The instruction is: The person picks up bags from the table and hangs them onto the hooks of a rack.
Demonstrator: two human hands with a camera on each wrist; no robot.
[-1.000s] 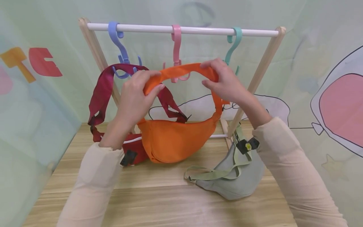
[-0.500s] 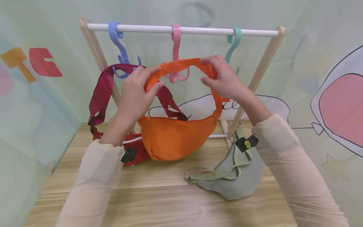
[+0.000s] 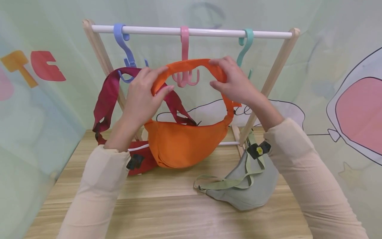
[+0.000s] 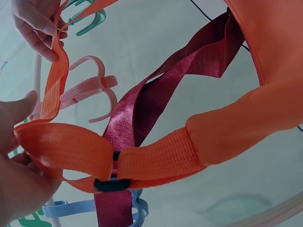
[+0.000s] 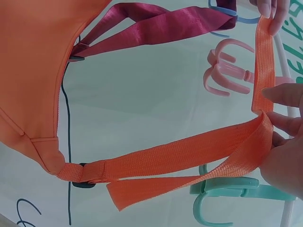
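Observation:
Both hands hold up an orange waist bag (image 3: 188, 146) by its strap (image 3: 191, 64), which arches between them. My left hand (image 3: 141, 96) grips the strap's left side, thumb below and fingers over it. On the other side my right hand (image 3: 234, 81) pinches the strap between thumb and fingers. Behind the arch, the prongs of a pink hook (image 3: 185, 78) show through the loop, just under the raised strap. In the left wrist view a black buckle (image 4: 112, 184) sits on the strap near the left hand. The right wrist view shows the strap's loose end (image 5: 137, 191) dangling.
A white rod (image 3: 215, 32) on a wooden frame carries the pink hook, a blue hook (image 3: 125, 49) and a green hook (image 3: 246, 48). A dark red waist bag (image 3: 102, 99) hangs by its strap from the blue hook. A grey-green waist bag (image 3: 253, 189) lies on the wooden table (image 3: 167, 212).
The orange waist bag and its strap have risen slightly. The strap's arch now crosses the pink hook's stem, above its prongs. Both hands keep their hold.

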